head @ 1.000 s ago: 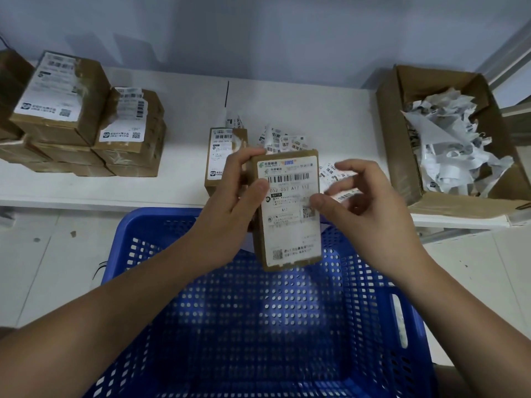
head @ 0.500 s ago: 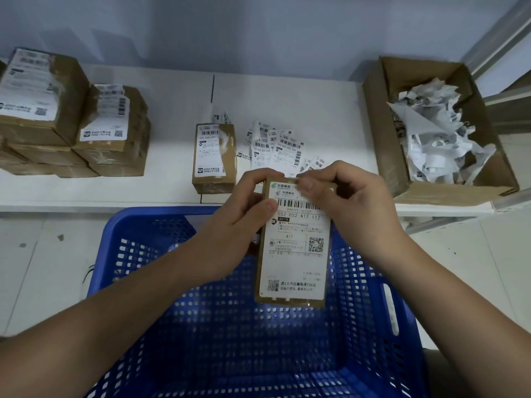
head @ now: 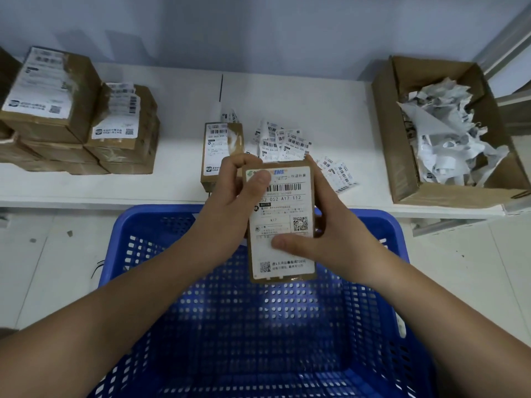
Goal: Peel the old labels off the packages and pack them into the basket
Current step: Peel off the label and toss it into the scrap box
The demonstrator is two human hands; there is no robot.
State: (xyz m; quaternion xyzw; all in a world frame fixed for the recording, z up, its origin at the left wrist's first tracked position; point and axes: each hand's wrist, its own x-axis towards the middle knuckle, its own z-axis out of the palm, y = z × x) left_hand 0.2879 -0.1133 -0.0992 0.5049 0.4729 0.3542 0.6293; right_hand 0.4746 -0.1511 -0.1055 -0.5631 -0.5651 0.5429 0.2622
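The left hand point(head: 230, 208) grips the upper left edge of a brown package point(head: 283, 222), its thumb lying across the top left corner of the white label point(head: 283, 225) and its fingers curled round behind. The right hand point(head: 330, 237) holds the package's right side, thumb pressed flat on the lower middle of the label and fingers wrapped behind the right edge. The package is held upright, label toward the camera, over the far part of the blue basket point(head: 143, 254), whose perforated floor lies open beneath it.

Just behind the hands, on the white shelf point(head: 287, 96), a second small package point(head: 221, 150) stands at the shelf's front edge, partly hidden by the left hand's fingers. Loose peeled labels point(head: 287, 142) lie scattered beside it to the right. Farther right, well apart, an open cardboard box point(head: 408, 168) holds crumpled label scraps point(head: 442, 133). At the left end of the shelf sit stacked packages point(head: 71, 116), still bearing labels. Bare shelf surface lies between the stack and the small package. The basket's far rim sits close under the shelf's front edge.
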